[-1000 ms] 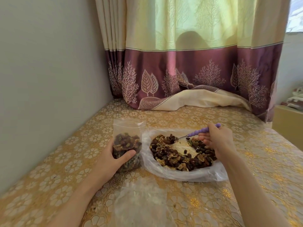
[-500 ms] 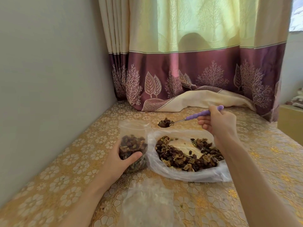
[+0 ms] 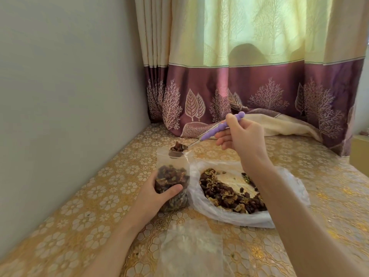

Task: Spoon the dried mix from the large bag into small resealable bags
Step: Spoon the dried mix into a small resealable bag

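One spoonful [image 3: 178,147] sits at the small bag [image 3: 173,177]'s mouth; my left hand [image 3: 154,193] clasps the bag, my right hand [image 3: 240,136] pinches the spoon [image 3: 214,131]. I should tip slowly.

A plain grey wall [image 3: 65,92] runs along the left and meets a curtain [image 3: 249,62] in the corner. The curtain is pale yellow above, backlit by daylight, with a purple band of leaf and tree motifs below. Its hem bunches on the gold floral tablecloth [image 3: 95,212]
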### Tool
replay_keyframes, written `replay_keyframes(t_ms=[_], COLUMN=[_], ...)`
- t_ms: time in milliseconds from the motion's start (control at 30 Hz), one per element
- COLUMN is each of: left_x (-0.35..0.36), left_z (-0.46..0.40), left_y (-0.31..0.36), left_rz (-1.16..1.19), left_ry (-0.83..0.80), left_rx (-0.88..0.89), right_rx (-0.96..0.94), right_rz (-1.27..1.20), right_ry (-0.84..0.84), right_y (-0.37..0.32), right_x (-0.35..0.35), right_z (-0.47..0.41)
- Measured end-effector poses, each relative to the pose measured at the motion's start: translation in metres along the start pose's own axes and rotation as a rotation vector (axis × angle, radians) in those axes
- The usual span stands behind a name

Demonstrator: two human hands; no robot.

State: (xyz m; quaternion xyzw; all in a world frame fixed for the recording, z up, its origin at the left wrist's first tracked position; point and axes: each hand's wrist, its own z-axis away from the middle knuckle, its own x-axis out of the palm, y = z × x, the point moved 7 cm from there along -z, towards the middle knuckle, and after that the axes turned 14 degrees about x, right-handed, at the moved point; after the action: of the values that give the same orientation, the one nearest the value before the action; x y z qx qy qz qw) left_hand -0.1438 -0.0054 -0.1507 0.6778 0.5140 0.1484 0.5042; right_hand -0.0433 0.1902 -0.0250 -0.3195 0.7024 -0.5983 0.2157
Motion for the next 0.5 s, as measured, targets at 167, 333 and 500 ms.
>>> replay_keyframes(t_ms=[167,333,500], left_x=[0.0,0.001,0.002], left_z=[0.0,0.0,-0.001], left_y=[0.001,0.002,0.004], left_rz=[0.005,0.0,-0.009], left_ry=[0.006,0.007,0.006], left_rx=[0.006,0.012,0.012], right_rx=[-0.115,-0.047,0.055], right_rz=[0.044,-0.08,-0.226], right_ry=[-0.129,-0.224,-0.036], right_y=[-0.005,0.001,0.019], right_x=[0.011,-0.004,-0.057], right_z=[0.013,0.021,0.025])
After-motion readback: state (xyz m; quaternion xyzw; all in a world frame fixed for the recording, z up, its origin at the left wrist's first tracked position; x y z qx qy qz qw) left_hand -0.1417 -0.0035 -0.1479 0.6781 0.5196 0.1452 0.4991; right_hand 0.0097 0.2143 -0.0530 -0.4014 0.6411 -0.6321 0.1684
